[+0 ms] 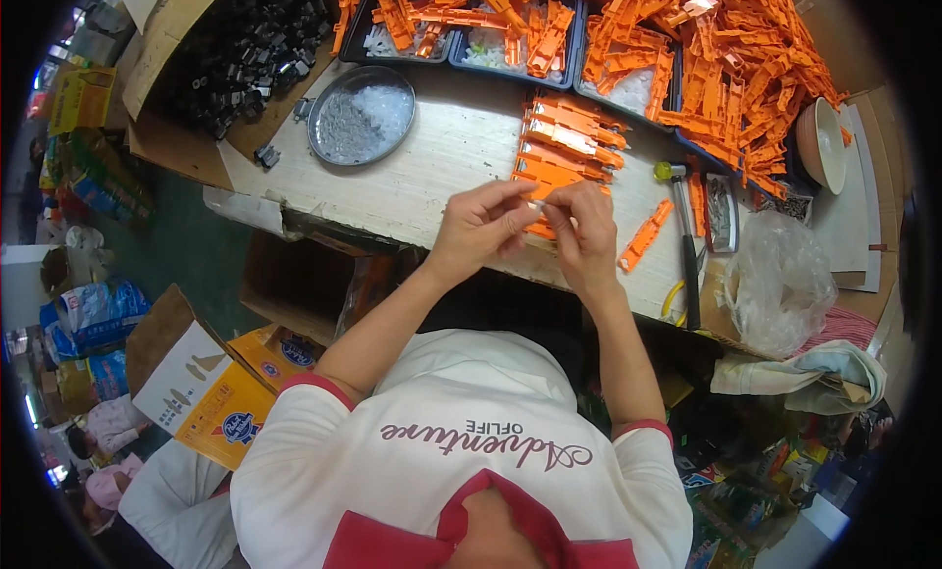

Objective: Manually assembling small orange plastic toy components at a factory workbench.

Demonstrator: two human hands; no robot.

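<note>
Over the front edge of the workbench, my left hand [483, 231] and my right hand [586, 233] meet with fingertips pinched together. Between them is a small white piece [536, 205], mostly covered by the fingers, so its kind cannot be made out. Just beyond my hands, several orange plastic parts [569, 137] lie side by side in a row. One loose orange part [645, 237] rests to the right of my right hand, beside a hammer [689, 245] with a dark handle and a yellowish head end.
A round dish [361, 116] of small clear pieces stands left, near a heap of black parts [260, 59]. Bins [515, 71] and a big pile of orange parts [726, 69] line the back. Right are a bowl [822, 145], a plastic bag [780, 284] and a cloth [800, 378].
</note>
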